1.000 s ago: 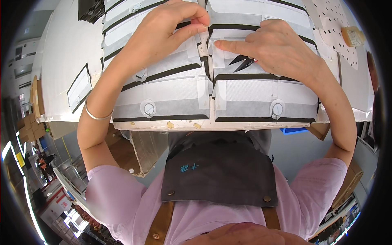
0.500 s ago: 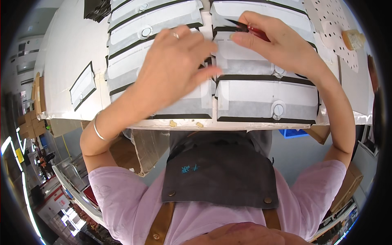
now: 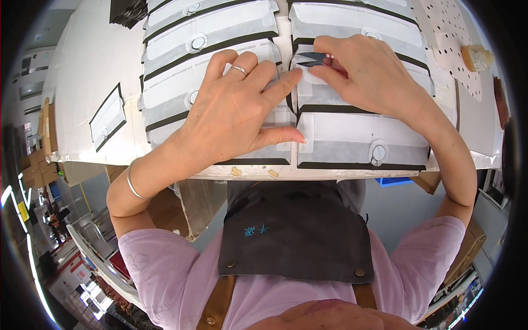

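My right hand (image 3: 368,74) grips a pair of thread snips (image 3: 314,57) with dark blades and a red handle. The blades stand apart and point left, over the inner edge of a panel in the right column. Fingers spread, my left hand (image 3: 234,104) lies across the left column of panels. Its index fingertip touches the panel edge just below the blades, and its thumb reaches the corner of the nearest right panel (image 3: 341,124). These panels are white and grey with black borders, and some show a round disc (image 3: 378,152). My hands partly hide several of them.
A smaller black-edged panel (image 3: 108,118) lies apart on the table's left. Black pieces (image 3: 126,12) are stacked at the far left. A perforated white board (image 3: 448,38) and a yellowish jar (image 3: 477,58) are at the right. The table's front edge (image 3: 253,172) runs before my apron.
My right hand has brought the snips down toward the panel edge, and their blades now show apart. My left hand has moved slightly right and down, settling with its index finger at that edge.
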Demonstrator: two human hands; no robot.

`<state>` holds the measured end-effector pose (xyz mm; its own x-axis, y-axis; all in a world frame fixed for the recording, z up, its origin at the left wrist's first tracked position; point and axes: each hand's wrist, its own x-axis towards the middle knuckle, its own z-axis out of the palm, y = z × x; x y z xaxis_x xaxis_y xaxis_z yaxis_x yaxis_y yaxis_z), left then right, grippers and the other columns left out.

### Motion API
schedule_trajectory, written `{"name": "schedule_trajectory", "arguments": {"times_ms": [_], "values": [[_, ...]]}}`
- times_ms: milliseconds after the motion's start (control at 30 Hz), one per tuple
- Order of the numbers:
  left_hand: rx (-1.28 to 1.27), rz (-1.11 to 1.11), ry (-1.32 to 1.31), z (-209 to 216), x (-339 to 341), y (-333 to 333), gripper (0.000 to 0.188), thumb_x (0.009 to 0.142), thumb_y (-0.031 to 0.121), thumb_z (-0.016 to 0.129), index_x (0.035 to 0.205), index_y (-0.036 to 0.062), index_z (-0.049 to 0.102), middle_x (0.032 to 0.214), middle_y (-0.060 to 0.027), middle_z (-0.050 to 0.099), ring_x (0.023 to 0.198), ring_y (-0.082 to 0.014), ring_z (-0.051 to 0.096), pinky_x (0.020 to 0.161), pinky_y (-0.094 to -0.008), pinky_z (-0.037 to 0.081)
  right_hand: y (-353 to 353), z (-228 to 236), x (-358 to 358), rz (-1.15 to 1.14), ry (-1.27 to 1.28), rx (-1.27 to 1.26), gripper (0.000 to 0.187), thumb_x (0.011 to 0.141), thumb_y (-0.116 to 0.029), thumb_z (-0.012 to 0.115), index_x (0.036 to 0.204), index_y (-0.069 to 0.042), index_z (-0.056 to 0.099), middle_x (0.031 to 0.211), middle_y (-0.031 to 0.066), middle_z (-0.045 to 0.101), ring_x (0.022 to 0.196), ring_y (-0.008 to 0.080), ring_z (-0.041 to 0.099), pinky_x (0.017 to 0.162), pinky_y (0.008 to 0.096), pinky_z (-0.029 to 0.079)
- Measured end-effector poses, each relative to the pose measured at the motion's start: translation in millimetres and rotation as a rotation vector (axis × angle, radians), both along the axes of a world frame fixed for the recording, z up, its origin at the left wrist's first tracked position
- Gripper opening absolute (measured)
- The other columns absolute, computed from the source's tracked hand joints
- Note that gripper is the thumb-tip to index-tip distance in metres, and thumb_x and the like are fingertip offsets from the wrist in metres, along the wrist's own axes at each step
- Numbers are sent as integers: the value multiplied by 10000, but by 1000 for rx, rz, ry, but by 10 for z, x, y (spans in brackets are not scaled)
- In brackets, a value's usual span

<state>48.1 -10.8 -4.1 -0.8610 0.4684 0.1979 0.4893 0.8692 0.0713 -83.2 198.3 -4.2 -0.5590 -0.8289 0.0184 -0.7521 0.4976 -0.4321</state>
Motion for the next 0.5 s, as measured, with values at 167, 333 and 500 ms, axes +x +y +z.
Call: {"name": "schedule_trajectory", "arguments": {"times_ms": [167, 333, 500], "values": [[-9, 8, 1, -13, 14, -14, 848, 780, 736, 628, 1377, 133, 641, 829, -26, 478, 843, -242, 487, 947, -446, 365, -34, 6, 19, 8, 6, 16, 237, 893, -249, 682, 939, -17, 695, 773, 163, 711, 791, 399, 691, 738, 497, 547], [-11, -1, 9, -32, 1, -16, 882, 753, 752, 632, 1377, 129, 641, 839, -27, 485, 857, -241, 492, 970, -455, 364, -13, -69, 60, -23, 86, -42, 250, 895, -249, 680, 938, -4, 701, 768, 169, 710, 784, 396, 694, 729, 496, 551], [-9, -2, -25, 16, 3, -9, 970, 687, 794, 628, 1376, 111, 639, 843, -29, 484, 866, -245, 491, 979, -457, 364, -59, 4, 85, -63, -23, 28, 249, 901, -245, 673, 939, -3, 713, 753, 162, 712, 748, 393, 694, 709, 491, 554]]}}
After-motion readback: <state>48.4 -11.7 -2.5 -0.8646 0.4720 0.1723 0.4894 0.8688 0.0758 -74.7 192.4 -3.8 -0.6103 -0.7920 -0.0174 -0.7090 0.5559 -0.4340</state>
